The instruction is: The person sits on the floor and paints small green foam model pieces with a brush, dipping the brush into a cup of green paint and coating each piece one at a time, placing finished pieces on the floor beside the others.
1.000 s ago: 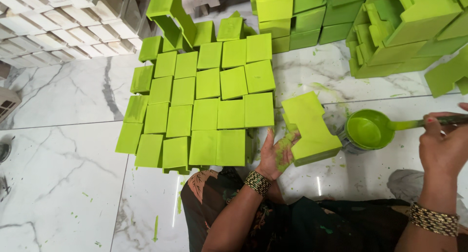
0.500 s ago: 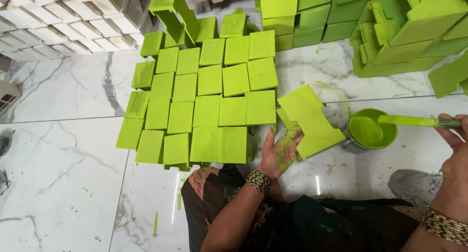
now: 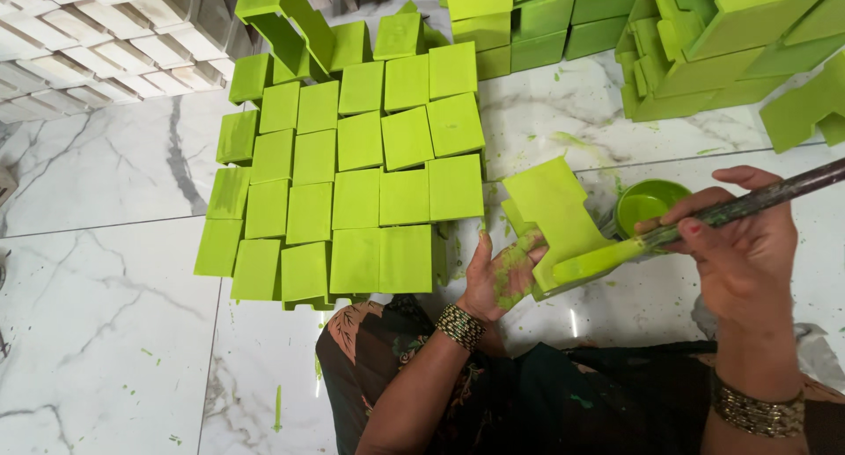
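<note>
The left hand (image 3: 503, 275), smeared with green paint, grips from below a green block (image 3: 556, 217) at about 3 o'clock from the laid-out green tiles (image 3: 352, 182) on the marble floor (image 3: 106, 332). The right hand (image 3: 739, 244) has its fingers closed around a paintbrush (image 3: 704, 217), whose green tip touches the block's lower edge. A small green paint bowl (image 3: 650, 201) stands just behind the block, at 2 o'clock.

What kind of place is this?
Probably a small workshop where blocks get painted. Rows of green blocks dry on the marble floor, with a paint bowl and unpainted blocks nearby.
</note>
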`<state>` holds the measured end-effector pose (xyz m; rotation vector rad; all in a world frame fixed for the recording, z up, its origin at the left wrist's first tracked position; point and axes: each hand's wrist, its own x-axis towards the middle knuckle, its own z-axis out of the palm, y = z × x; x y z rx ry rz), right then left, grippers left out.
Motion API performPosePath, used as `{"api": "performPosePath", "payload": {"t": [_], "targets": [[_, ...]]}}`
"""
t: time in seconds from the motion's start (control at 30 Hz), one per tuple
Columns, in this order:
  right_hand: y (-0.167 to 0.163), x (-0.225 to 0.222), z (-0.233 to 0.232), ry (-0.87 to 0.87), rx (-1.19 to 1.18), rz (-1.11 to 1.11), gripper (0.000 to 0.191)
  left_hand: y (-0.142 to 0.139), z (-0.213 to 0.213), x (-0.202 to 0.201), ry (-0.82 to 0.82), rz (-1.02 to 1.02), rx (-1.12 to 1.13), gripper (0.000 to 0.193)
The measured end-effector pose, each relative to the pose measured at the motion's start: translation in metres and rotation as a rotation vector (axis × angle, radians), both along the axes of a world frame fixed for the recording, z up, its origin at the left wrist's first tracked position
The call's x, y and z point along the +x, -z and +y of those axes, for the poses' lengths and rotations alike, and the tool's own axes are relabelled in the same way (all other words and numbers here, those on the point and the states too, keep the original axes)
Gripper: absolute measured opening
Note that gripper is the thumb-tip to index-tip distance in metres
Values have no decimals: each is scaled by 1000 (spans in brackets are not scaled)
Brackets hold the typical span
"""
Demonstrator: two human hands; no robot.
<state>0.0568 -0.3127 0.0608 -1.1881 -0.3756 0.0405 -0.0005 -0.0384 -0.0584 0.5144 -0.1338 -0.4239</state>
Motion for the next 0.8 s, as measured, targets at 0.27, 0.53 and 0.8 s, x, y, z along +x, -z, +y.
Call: {"api": "performPosePath", "payload": {"t": [0.27, 0.53, 0.8], "targets": [[-4, -7, 18, -58, -32, -52, 43, -6, 0, -1, 44, -76, 115, 110], [-2, 4, -1, 115, -157, -104, 42, 1, 1, -1, 30, -65, 154, 111], [2, -4, 11, 11, -41, -51, 45, -2, -2, -1, 11, -125, 222, 111]]}}
